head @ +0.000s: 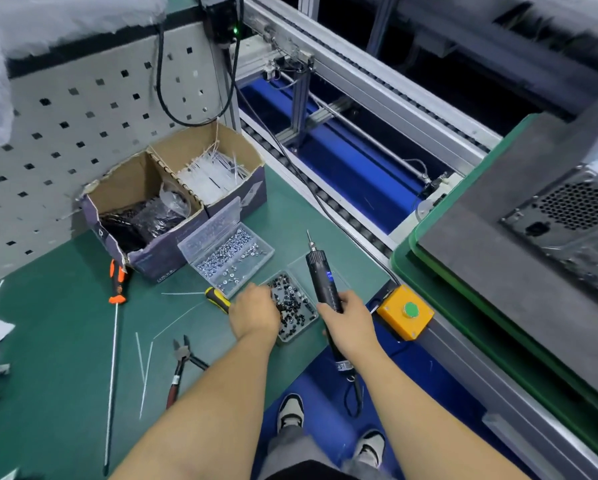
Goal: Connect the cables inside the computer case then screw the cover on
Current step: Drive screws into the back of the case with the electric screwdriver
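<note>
Down at the lower middle of the frame, the left hand [256, 315] is dug into a small clear tray of black screws [295, 306], fingers curled among them, though whether it has pinched one I cannot tell, since the fingertips are buried. The right hand [347, 325] is wrapped round a black electric screwdriver [321, 278], bit pointing up and away from the person.

The computer case [567, 223] sits well apart at the right edge, on a dark pad over a green pallet, so any screw has some way to travel. My worry is that one slips from the fingers on the way and rolls off the green counter [65, 341] or into the conveyor gap. The tray sits near the counter's front edge, and a careless wrist could tip it. The screwdriver's cord [354, 393] hangs down by the person's feet and could snag.

Only one corner of the case shows, blurred; I cannot see whether its cover is on or whether any cables inside are joined. A second tray of silver screws [230, 258] lies just beyond the black ones, so a mix-up is possible.
</note>
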Demonstrator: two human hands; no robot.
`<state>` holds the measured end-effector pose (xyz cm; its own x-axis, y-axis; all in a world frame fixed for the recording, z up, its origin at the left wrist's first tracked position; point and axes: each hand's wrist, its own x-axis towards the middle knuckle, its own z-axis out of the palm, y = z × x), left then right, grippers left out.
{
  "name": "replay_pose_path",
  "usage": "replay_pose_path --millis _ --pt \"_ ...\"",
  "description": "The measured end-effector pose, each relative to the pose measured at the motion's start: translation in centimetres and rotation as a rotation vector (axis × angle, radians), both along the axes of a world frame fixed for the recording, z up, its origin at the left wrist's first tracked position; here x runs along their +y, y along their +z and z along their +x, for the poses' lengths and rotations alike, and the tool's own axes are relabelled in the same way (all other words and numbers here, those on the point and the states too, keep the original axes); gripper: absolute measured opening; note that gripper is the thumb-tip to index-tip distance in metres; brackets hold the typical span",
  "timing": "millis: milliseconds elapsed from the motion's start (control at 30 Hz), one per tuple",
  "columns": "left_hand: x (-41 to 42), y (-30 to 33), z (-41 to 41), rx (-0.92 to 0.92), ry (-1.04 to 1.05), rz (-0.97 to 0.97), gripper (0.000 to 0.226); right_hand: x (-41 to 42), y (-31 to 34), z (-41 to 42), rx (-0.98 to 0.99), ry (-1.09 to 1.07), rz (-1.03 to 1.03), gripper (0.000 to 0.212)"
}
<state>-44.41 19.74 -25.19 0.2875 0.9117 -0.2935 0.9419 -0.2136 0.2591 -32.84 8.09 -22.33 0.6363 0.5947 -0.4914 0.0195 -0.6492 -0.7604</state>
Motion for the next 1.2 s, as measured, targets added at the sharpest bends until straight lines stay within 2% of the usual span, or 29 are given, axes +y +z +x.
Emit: replay_pose_path --millis 267,333,467,633,800,900,1067,1200 --pt "0.4 -0.1 -1.1 -0.196 -0.016 0.018 0.009 0.7 0.2 -0.4 0.002 0.01 0.044 0.021" --pt "0.9 0.3 -1.1 -0.303 0.058 -0.016 0.003 0.9 0.4 -0.5 0.012 0.0 0.061 0.02" --pt "1.5 2.0 0.1 -0.426 0.219 -0.043 0.01 0.8 1.6 0.0 0.041 -0.022 0.085 0.025" --pt "0.8 5.2 6.5 -0.698 0.401 -0.134 0.012 -0.7 4.4 3.3 0.028 -0.071 0.152 0.022" --pt "-3.3 9.6 16.5 -1.029 0.429 -0.335 0.014 -4.4 8.2 9.9 -0.119 -0.221 0.207 0.029" --pt "-7.3 12.5 23.1 -1.202 0.431 -0.605 0.013 -7.8 10.8 14.6 -0.225 -0.275 0.218 0.029" --pt "-14.5 16.1 32.8 -1.287 0.299 -0.873 0.011 -15.0 13.4 22.2 -0.291 -0.313 0.253 0.023" --pt "-19.2 17.5 38.1 -1.338 0.295 -1.007 0.013 -21.3 14.2 27.1 -0.33 -0.273 0.259 0.021"
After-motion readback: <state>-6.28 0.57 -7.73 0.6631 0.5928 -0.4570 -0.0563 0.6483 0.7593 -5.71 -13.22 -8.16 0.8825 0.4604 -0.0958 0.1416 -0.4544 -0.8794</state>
